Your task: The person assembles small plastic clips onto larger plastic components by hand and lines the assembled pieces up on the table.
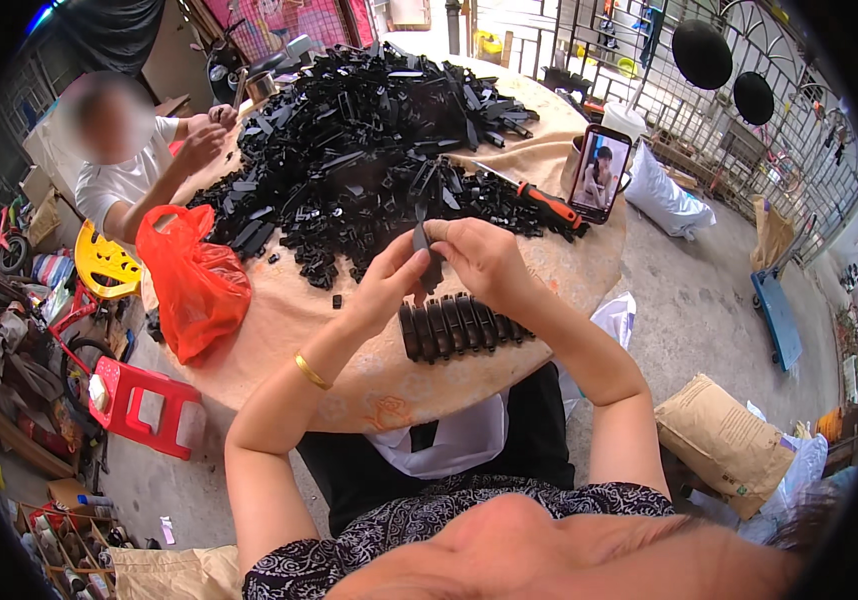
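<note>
Above the near side of a cloth-covered round table (349, 388), both my hands hold one dark, narrow plastic part (422, 240). My left hand (392, 285) pinches it from the left, a yellow bangle on that wrist. From the other side, the fingers of my right hand (489, 258) close on the same part. Just below my hands, several curved black pieces (459, 328) stand side by side in a row. Beyond them spreads a large heap of loose black plastic parts (339, 140). A screwdriver (547, 203) with an orange and black handle lies at the heap's right edge.
A phone (601, 172) stands upright at the table's right. On the left edge sits a red plastic bag (192, 285). Another person (134, 160) works across at the far left. Red stool (144, 405) and brown paper sack (724, 440) are on the floor.
</note>
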A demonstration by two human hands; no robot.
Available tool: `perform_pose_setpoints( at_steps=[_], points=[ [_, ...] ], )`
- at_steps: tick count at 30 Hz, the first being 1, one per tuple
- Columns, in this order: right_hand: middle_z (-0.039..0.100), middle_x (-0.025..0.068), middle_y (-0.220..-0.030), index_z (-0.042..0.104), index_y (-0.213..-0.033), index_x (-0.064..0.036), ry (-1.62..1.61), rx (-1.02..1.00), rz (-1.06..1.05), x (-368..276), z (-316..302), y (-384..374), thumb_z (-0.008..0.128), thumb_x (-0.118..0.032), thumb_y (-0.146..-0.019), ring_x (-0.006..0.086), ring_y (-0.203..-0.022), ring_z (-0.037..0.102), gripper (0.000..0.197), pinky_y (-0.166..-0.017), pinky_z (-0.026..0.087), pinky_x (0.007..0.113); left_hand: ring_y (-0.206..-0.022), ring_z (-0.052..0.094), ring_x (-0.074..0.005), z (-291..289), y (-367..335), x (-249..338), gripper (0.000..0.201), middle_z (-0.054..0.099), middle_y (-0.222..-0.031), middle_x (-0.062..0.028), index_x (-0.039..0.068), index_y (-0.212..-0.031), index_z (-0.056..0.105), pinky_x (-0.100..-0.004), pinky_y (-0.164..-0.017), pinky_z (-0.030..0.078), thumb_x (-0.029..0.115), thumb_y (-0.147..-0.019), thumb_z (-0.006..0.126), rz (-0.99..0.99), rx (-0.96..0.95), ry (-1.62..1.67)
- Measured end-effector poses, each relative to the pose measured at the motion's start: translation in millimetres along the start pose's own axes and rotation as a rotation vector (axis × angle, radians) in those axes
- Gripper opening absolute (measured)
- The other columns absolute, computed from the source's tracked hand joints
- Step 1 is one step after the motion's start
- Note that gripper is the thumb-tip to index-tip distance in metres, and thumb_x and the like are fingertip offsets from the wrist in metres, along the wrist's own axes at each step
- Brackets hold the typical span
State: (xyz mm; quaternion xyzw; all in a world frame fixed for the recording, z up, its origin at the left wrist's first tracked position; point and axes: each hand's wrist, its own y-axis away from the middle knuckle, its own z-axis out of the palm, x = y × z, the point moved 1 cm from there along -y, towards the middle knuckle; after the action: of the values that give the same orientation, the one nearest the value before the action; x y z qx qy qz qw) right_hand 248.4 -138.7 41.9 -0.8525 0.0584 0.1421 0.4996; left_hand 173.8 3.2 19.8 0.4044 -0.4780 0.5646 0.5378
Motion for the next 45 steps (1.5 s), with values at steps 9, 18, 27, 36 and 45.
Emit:
perform_pose_setpoints(
  at_steps=[9, 18, 27, 36, 45],
  points=[
    [0.057, 0.012, -0.08, 0.057, -0.094, 0.0046, 0.25, -0.106, -0.093, -3.1, -6.6, 2.4, 0.057, -0.003, -0.074, 0.0265, -0.07, 0.056, 0.021, -0.06, 0.047, 0.034, -0.063, 0.048, -0.0046, 1.6, 3.3, 1.1, 0.032, 0.052, -0.081, 0.0011, 0.005, -0.121, 0.044, -0.0178, -0.052, 0.041, 0.019, -0.093, 0.043, -0.025, -0.03, -0.031],
    [0.055, 0.0143, -0.079, 0.054, -0.102, 0.0078, 0.088, -0.223, -0.006, -6.1, -6.6, 4.6, 0.06, -0.012, -0.074, 0.0282, -0.069, 0.055, 0.035, -0.059, 0.046, 0.034, -0.06, 0.05, -0.0059, 0.2, -0.6, 0.6, 0.03, 0.053, -0.082, -0.0003, 0.004, -0.12, 0.044, -0.0188, -0.05, 0.045, 0.018, -0.093, 0.04, -0.019, 0.024, -0.119],
    [0.061, 0.0174, -0.097, 0.047, -0.121, -0.002, -0.068, -0.009, 0.54, -19.5, -44.4, 33.2, 0.06, -0.005, -0.07, 0.0197, -0.083, 0.062, 0.053, -0.063, 0.05, 0.027, -0.085, 0.056, -0.0146, 21.8, 3.1, -0.5, 0.046, 0.047, -0.106, -0.0102, 0.003, -0.133, 0.027, -0.0295, -0.073, 0.052, 0.022, -0.093, 0.04, -0.031, -0.054, -0.109],
    [0.057, 0.0191, -0.083, 0.054, -0.096, 0.0004, 0.405, -0.283, 0.688, -0.4, -105.1, 95.4, 0.059, -0.013, -0.07, 0.0354, -0.079, 0.056, 0.03, -0.069, 0.045, 0.041, -0.082, 0.055, -0.0294, -19.6, -87.1, 13.4, 0.029, 0.054, -0.088, -0.0157, -0.001, -0.091, 0.059, -0.0346, -0.069, 0.046, 0.024, -0.078, 0.062, 0.496, 0.4, -1.501],
    [0.056, 0.0145, -0.08, 0.058, -0.086, -0.0008, 0.338, -0.257, 0.539, -1.7, -88.9, 101.3, 0.054, -0.012, -0.079, 0.0335, -0.075, 0.055, 0.014, -0.066, 0.044, 0.04, -0.085, 0.054, -0.029, -20.4, -120.9, -5.3, 0.023, 0.053, -0.09, -0.0136, 0.003, -0.089, 0.058, -0.0345, -0.074, 0.046, 0.023, -0.079, 0.059, 0.299, 0.536, -1.808]
  ],
)
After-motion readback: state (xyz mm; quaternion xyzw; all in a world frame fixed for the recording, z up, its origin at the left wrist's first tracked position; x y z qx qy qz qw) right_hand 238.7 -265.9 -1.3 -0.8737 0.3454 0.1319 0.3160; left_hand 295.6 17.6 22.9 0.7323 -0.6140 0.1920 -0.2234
